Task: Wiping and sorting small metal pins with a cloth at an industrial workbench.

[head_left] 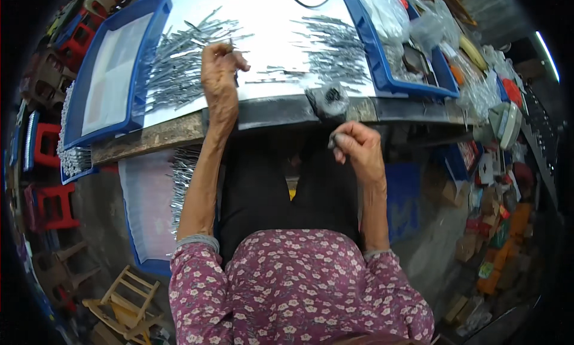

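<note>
Presently, left hand (220, 67): pinched on thin metal piece (232, 46), at 12 o'clock above fingers.
Right hand (357, 146): closed on small grey part (332, 140), at 9 o'clock.

The person wears a purple-pink blouse with small white flowers (299, 285). Its sleeves end in grey cuffs (197, 242). The trousers are black (257, 195).

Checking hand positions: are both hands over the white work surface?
No: only the left hand is over it; the right hand is below the table edge.

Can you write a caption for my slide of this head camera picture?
Left hand picks among metal strips on a white table; right hand grips one small piece.
</note>
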Demonstrator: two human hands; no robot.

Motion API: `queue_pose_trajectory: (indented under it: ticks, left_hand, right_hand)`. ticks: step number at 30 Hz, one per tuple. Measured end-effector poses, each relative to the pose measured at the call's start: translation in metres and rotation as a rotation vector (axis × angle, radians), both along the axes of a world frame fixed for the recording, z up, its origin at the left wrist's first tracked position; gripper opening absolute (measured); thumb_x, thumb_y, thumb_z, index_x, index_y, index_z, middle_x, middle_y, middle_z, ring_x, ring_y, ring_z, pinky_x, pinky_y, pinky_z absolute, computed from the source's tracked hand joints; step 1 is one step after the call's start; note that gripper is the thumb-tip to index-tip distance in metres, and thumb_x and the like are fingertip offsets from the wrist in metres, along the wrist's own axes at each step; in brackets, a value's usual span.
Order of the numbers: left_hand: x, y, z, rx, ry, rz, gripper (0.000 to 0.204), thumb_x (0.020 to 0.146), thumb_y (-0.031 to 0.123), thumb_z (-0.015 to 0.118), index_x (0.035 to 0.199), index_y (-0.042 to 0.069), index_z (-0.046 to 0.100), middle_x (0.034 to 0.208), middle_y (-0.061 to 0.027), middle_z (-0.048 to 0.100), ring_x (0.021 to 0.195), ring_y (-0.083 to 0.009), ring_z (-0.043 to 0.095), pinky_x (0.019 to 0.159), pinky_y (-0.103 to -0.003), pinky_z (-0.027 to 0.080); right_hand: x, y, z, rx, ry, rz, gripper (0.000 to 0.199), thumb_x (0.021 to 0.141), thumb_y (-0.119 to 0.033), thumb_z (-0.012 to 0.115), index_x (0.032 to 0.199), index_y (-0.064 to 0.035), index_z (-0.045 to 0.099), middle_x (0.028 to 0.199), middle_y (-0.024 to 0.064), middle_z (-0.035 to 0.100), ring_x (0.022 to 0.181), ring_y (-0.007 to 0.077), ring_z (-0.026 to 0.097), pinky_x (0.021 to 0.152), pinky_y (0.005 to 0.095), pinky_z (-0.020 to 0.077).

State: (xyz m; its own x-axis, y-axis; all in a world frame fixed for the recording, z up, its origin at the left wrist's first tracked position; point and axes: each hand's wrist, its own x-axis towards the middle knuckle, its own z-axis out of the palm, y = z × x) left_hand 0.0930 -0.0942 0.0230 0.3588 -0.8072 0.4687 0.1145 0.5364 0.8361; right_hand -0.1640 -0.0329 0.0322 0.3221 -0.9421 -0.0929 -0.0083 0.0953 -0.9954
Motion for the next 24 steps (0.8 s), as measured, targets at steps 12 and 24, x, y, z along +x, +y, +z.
queue_pose_trajectory:
  ticks: [12, 24]
  left_hand:
    - [-0.022, 0.038, -0.033, 0.107, 0.067, -0.096, 0.014, 0.090, 0.011, 0.047, 0.095, -0.001, 0.050, 0.074, -0.0021, 0.049, 0.068, -0.0090, 0.046, 0.067, -0.021, 0.040]
    - [-0.021, 0.039, -0.036, 0.090, 0.005, -0.080, 0.015, 0.091, 0.016, 0.047, 0.093, 0.002, 0.052, 0.072, -0.0003, 0.049, 0.067, -0.0077, 0.045, 0.064, -0.020, 0.038]
  right_hand:
    - [0.004, -0.043, 0.005, -0.522, 0.523, -0.225, 0.011, 0.081, -0.006, 0.054, 0.084, 0.0034, 0.059, 0.062, 0.0048, 0.056, 0.055, 0.0080, 0.052, 0.050, 0.0223, 0.0397]
    - [0.014, -0.069, -0.015, -0.737, 1.108, -0.242, 0.020, 0.076, -0.018, 0.056, 0.076, 0.0025, 0.059, 0.072, 0.0210, 0.059, 0.070, 0.0371, 0.058, 0.064, 0.0423, 0.0442]
